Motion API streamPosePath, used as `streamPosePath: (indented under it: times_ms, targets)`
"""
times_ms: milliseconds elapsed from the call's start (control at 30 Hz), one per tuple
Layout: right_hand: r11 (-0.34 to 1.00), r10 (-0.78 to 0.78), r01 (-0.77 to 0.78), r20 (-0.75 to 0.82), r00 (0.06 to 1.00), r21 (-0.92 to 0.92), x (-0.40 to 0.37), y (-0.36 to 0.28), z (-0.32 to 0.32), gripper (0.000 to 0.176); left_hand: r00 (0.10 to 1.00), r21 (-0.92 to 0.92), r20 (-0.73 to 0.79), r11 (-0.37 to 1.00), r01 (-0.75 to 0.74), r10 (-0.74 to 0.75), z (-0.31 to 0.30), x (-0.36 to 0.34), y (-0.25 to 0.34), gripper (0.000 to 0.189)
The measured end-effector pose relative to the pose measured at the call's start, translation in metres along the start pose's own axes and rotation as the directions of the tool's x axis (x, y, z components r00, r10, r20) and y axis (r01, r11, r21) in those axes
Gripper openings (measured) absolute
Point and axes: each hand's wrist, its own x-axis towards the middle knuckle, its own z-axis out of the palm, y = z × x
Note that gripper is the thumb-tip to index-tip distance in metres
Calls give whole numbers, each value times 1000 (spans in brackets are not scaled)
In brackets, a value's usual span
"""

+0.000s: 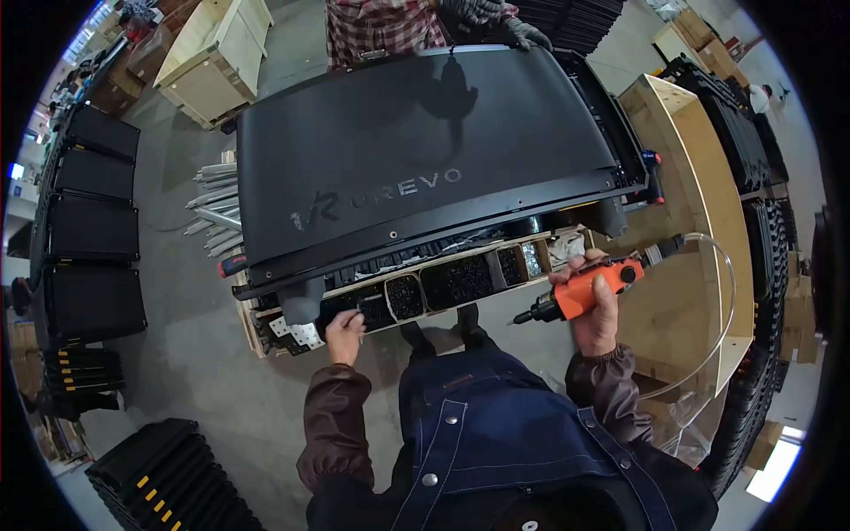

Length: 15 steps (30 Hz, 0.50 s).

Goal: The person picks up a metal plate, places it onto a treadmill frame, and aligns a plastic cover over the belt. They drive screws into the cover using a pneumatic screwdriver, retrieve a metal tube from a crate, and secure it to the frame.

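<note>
My right hand [595, 326] is wrapped round an orange and black air screwdriver [586, 292], its bit pointing left. A clear hose [731, 310] runs from its rear end. At the front of a wooden parts tray [416, 311], my left hand [345, 336] has its fingers pinched together; whatever they hold is too small to name. Dark screws [405, 297] fill several compartments beside it, and white perforated plates [297, 334] lie just to its left. Above the tray rests a black treadmill deck [416, 133] with UREVO lettering on its belt.
Across the deck stands another person in a checked shirt [381, 31], a gloved hand [529, 35] on its far edge. Wooden crates stand at the right [699, 221] and upper left [212, 66]. Metal bars [217, 199] stick out left of the deck. Black frames [168, 478] are stacked lower left.
</note>
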Motion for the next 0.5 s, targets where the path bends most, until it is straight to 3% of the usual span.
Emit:
streamPosePath:
  times_ms: [100, 167, 233, 300, 367, 500]
  targets:
    - [978, -6, -25, 150, 989, 208, 26, -2, 9, 47, 935, -280, 351, 947, 155, -49, 89, -59, 109, 24]
    - [953, 29, -65, 126, 992, 295, 34, -10, 19, 45, 846, -473, 523, 862, 184, 107, 135, -88, 143, 25]
    - [925, 22, -92, 188, 982, 368, 44, -18, 18, 42, 798, -574, 576, 782, 241, 177, 171, -111, 169, 25]
    - [916, 17, -100, 211, 977, 389, 51, -24, 10, 41, 796, -571, 572, 793, 214, 197, 193, -118, 176, 26]
    - [909, 15, -102, 214, 977, 404, 58, -30, -3, 40, 790, -654, 561, 718, 238, 249, 209, -121, 179, 29]
    - [868, 28, -120, 193, 981, 481, 75, -38, -27, 37, 789, -645, 564, 726, 238, 242, 231, -121, 183, 23]
